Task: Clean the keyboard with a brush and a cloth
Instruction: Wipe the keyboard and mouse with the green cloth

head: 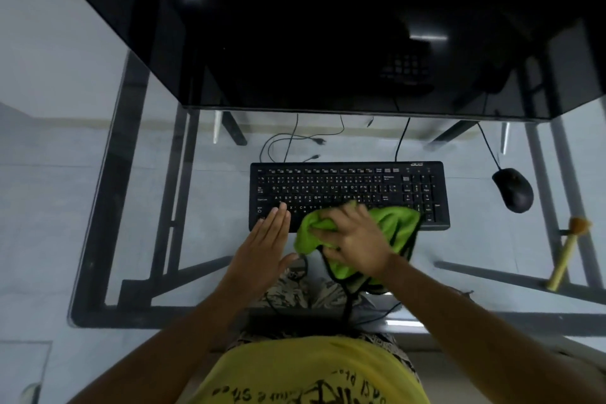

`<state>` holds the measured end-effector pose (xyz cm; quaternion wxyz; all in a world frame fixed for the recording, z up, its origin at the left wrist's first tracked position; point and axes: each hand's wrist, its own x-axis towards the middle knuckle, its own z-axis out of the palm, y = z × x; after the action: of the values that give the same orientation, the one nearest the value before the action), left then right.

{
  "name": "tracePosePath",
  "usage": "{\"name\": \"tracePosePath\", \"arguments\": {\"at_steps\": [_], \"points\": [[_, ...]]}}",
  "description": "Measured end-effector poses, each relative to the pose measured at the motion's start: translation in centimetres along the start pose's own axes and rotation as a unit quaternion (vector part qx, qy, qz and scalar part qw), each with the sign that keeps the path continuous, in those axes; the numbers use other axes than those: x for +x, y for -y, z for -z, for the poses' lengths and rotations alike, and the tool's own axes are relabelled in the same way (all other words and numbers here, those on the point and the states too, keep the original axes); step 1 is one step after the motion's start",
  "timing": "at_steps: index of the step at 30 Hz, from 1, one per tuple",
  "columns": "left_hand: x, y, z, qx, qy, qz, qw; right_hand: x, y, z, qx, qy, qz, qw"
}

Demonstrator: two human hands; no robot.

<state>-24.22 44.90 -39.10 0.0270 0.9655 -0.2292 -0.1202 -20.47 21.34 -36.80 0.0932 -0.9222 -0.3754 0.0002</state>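
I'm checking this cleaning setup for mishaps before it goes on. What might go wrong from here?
1. The right hand wipes the bunched green cloth over the black keyboard, while the left hand only rests flat fingers on its near-left corner, so it may slide on the glass desk.
2. The yellow-handled brush lies near the desk's right edge and might get knocked off.
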Motion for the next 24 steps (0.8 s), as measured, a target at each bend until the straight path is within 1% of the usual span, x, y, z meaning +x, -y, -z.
{"name": "tracePosePath", "arguments": {"at_steps": [2, 4, 7, 9, 12, 14, 17, 20, 22, 24], "points": [[0.0, -0.1, -0.1, 0.001, 0.002, -0.004, 1.0, 1.3, 1.7, -0.4, 0.008, 0.033, 0.034, 0.999], [-0.1, 0.0, 0.1, -0.001, 0.006, -0.008, 1.0, 0.9, 1.1, 0.2, 0.019, 0.041, 0.027, 0.999], [-0.2, 0.2, 0.3, -0.006, 0.014, -0.008, 1.0, -2.2, -2.2, 1.3, 0.026, 0.048, 0.005, 0.998], [-0.3, 0.1, 0.5, -0.008, 0.022, -0.007, 1.0, -4.9, -4.6, 1.9, 0.028, 0.038, -0.023, 0.999], [-0.3, 0.0, 0.6, -0.013, 0.022, -0.004, 1.0, -6.5, -6.2, 2.5, 0.02, 0.025, -0.068, 0.997], [-0.2, 0.1, 0.7, -0.014, 0.018, -0.002, 1.0, -5.3, -5.3, 2.2, 0.01, 0.01, -0.077, 0.997], [-0.3, 0.1, 0.6, -0.007, 0.016, -0.01, 1.0, -1.5, -2.0, 0.5, 0.023, -0.022, -0.078, 0.996], [-0.3, 0.1, 0.7, -0.008, 0.023, -0.007, 1.0, 2.2, 1.0, -0.5, 0.022, -0.02, -0.061, 0.998], [-0.4, 0.2, 0.7, -0.007, 0.021, -0.008, 1.0, 2.6, 1.0, -0.5, 0.016, -0.016, -0.064, 0.998], [-0.3, 0.3, 0.7, -0.007, 0.017, -0.011, 1.0, 1.6, -0.4, 0.1, 0.022, -0.011, -0.088, 0.996]]}}
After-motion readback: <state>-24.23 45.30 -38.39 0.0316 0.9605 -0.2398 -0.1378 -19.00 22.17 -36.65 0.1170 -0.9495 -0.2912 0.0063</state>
